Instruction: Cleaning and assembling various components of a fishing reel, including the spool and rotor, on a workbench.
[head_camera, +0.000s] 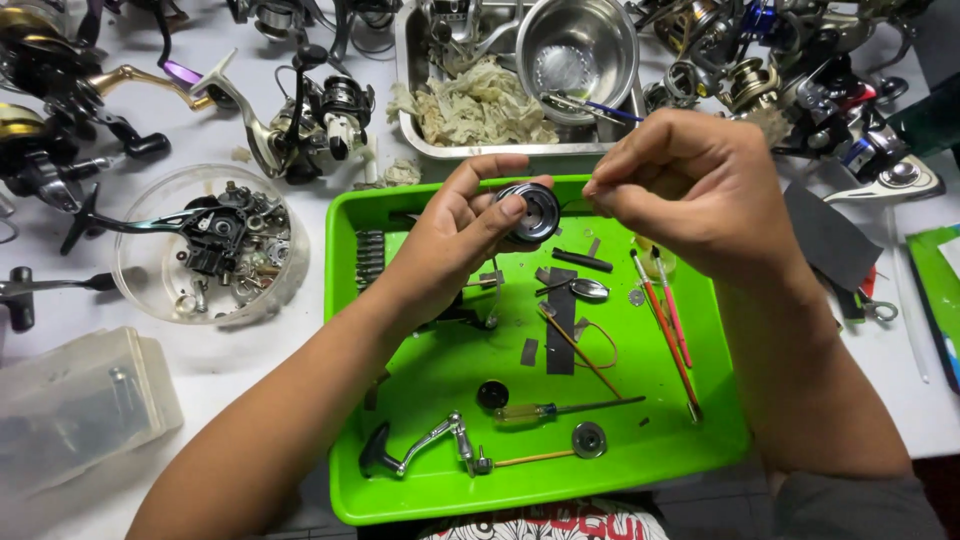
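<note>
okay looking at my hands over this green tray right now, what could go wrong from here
The round black metal spool sits only between your left hand fingertips, so it could slip and land among the loose parts on the bright green plastic tray. Your right hand pinches something too small to make out; if dropped, it may vanish among the clutter. The red-handled brushes lying under that wrist could get nudged.

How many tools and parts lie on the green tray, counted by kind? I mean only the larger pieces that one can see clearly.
Brushes with red-orange handles: 2
Screwdriver with a clear yellow handle: 1
Reel crank handle: 1
Round metal discs: 1
Black round cap: 1
Total: 6
The left hand holds a round black spool above the green tray, so it is not counted.
</note>
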